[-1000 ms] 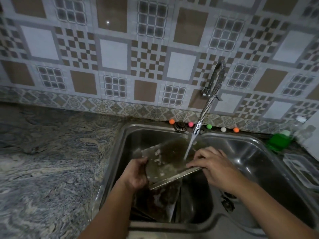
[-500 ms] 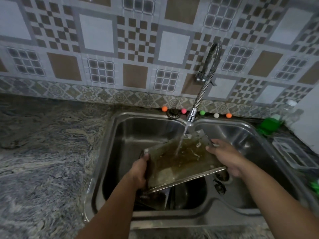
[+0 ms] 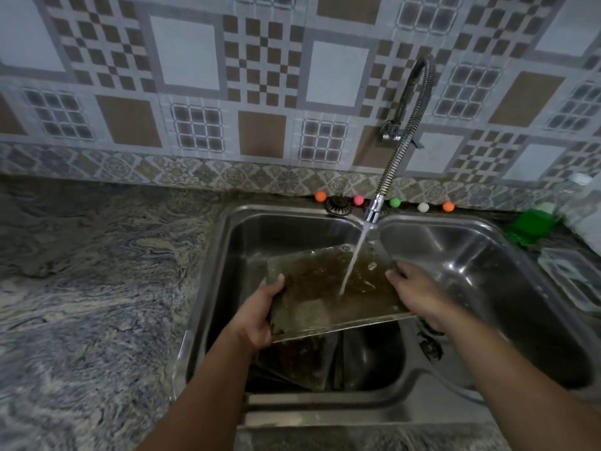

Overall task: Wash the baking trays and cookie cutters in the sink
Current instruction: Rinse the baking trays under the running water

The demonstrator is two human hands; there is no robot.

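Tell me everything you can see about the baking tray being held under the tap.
The baking tray is a flat, rectangular metal sheet with rounded corners, stained brown and wet. It is held tilted over the left basin of the sink, far edge higher. The left hand grips its left edge, the right hand its right edge. Water from the tap lands on its middle. More dark trays lie beneath it.

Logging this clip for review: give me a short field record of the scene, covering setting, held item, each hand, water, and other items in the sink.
setting: double steel sink set in a marbled counter
held item: baking tray, tilted, brownish water on it
left hand: grips the tray's left edge
right hand: grips the tray's right edge
water: tap running onto the tray
other items: more dark trays in the left basin
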